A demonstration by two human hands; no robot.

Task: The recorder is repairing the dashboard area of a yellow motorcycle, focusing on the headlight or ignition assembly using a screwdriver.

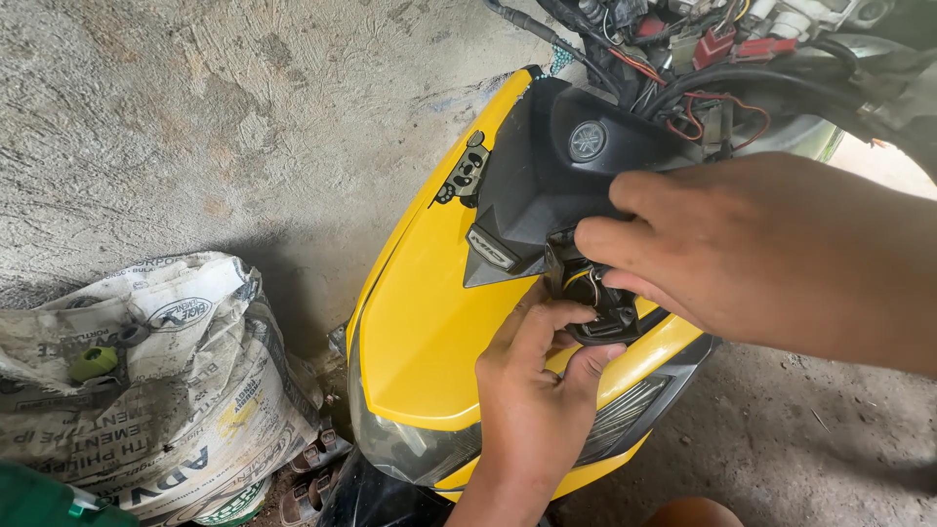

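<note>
A yellow scooter front panel (429, 322) with a black centre cover (547, 176) fills the middle of the view. A small black part (593, 310) sits at the lower edge of the black cover. My left hand (532, 390) reaches up from below and pinches this black part with thumb and fingers. My right hand (742, 249) comes in from the right, its fingertips pressing on the same part and the cover's edge. Above the cover, exposed wiring and red connectors (703, 49) show where the upper bodywork is off.
A rough concrete wall (215, 117) stands behind the scooter. A crumpled printed sack (156, 381) lies at the lower left, with a green object (39, 498) beside it. The headlight (400, 444) sits under the yellow panel. Bare ground (781, 439) lies at the right.
</note>
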